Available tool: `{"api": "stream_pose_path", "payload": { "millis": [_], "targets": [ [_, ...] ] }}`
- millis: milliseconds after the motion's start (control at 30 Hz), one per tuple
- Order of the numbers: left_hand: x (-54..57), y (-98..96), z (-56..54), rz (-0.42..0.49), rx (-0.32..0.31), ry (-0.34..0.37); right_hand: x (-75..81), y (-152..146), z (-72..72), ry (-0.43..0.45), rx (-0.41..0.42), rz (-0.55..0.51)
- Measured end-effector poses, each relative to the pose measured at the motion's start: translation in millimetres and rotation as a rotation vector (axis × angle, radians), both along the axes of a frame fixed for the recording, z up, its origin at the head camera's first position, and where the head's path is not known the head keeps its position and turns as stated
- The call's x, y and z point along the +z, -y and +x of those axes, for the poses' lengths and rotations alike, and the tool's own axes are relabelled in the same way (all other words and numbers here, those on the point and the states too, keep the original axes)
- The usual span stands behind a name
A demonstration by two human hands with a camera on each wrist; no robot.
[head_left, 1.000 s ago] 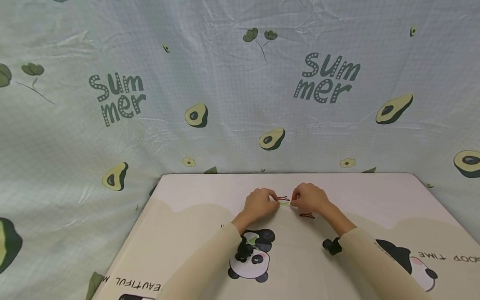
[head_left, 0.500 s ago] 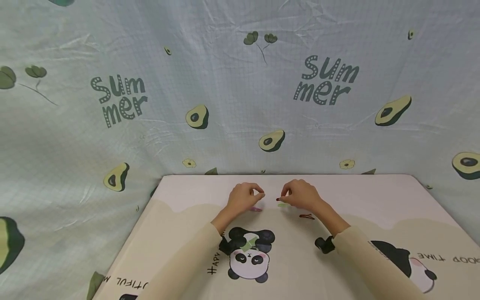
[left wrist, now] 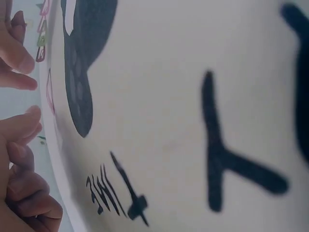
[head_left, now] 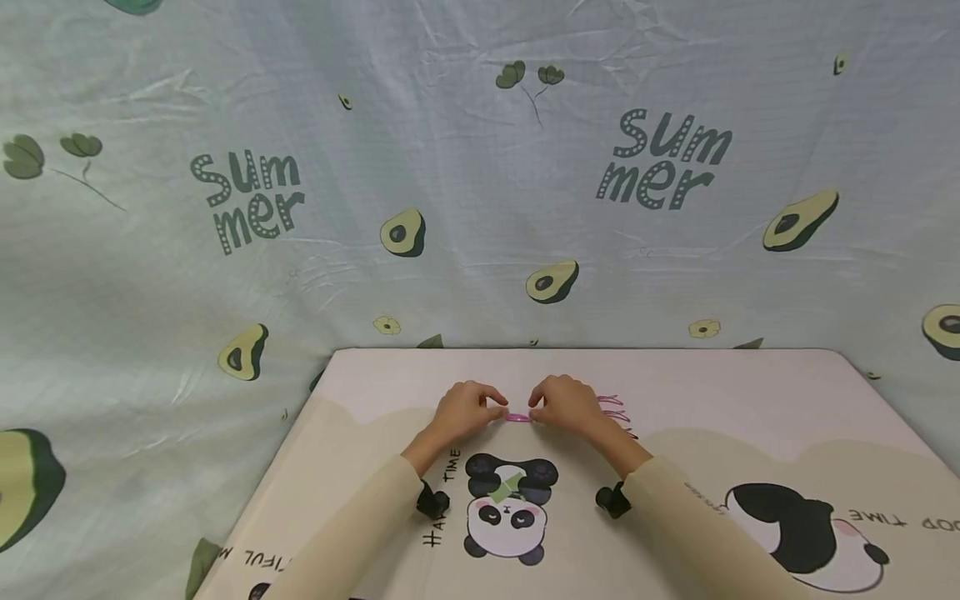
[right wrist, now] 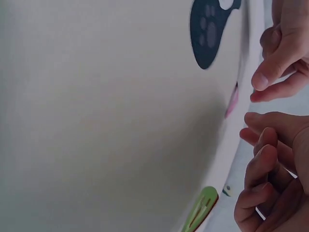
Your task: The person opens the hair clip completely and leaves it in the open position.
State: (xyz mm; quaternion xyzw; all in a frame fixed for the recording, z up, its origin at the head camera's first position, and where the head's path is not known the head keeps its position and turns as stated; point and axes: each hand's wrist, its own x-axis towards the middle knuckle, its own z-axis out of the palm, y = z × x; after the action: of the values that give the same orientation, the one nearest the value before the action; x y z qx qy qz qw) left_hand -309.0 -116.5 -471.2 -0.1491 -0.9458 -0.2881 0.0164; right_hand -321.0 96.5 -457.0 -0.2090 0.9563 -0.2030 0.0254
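In the head view a pink hair clip (head_left: 517,417) lies on the table between the fingertips of my two hands. Left of it is my left hand (head_left: 463,410), thumb and index finger reaching toward its near end and slightly apart. My right hand (head_left: 564,403) hovers at the opposite end, thumb and index also a little apart. Both wrist views show the fingertips close above the clip, also visible as a pink clip (right wrist: 232,102) in the right wrist view; whether they touch it is unclear. Neither hand visibly holds anything.
Right of my right hand lie several more clips: a pink one (head_left: 617,415) and others partly hidden by the wrist. A green clip (right wrist: 200,208) with a red edge shows in the right wrist view. A printed curtain (head_left: 480,208) hangs behind the table (head_left: 735,392).
My right hand has left the row of clips and moved left to the pink clip. The left hand has come down beside it. The head view has shifted slightly.
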Motion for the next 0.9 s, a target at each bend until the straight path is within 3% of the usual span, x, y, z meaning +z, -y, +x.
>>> {"api": "stream_pose_path", "payload": {
  "millis": [200, 467, 900],
  "targets": [
    [-5.1, 0.7, 2.7, -0.030, -0.015, 0.032, -8.5, 5, 1.3, -0.017, -0.037, 0.012],
    [-7.5, -1.8, 2.0, -0.042, -0.024, -0.030, -12.0, 12, 3.9, -0.048, -0.050, 0.007],
    [-4.7, -11.1, 2.3, -0.034, -0.021, -0.006, -11.2, 12, 4.8, 0.007, -0.064, -0.027]
  ]
}}
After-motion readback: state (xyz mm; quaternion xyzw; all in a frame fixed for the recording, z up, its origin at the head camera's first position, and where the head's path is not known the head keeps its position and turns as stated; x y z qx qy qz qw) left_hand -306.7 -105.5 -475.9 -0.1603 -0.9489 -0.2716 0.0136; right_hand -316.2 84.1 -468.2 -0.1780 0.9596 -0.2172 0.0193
